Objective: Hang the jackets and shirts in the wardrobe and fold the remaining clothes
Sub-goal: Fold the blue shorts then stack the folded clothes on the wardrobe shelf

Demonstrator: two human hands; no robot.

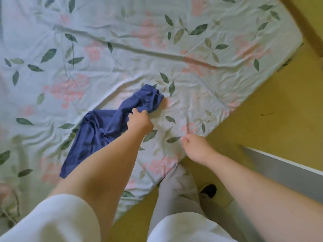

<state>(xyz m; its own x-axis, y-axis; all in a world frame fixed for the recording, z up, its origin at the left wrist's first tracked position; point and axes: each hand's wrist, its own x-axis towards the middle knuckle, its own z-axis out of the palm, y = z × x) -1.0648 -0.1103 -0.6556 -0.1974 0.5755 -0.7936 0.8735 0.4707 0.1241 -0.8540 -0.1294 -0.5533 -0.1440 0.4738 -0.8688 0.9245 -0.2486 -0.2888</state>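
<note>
Nearest, a white sleeve (57, 219) and two bare forearms reach over the bed's corner. The right hand (197, 149) hovers at the sheet's edge with its fingers curled in, too blurred to tell whether it pinches anything. At its ten o'clock the left hand (139, 122) grips a soft, crumpled blue garment (97, 130) round its bunched middle, and the cloth trails toward seven o'clock across the wrinkled floral sheet (192, 41).
</note>
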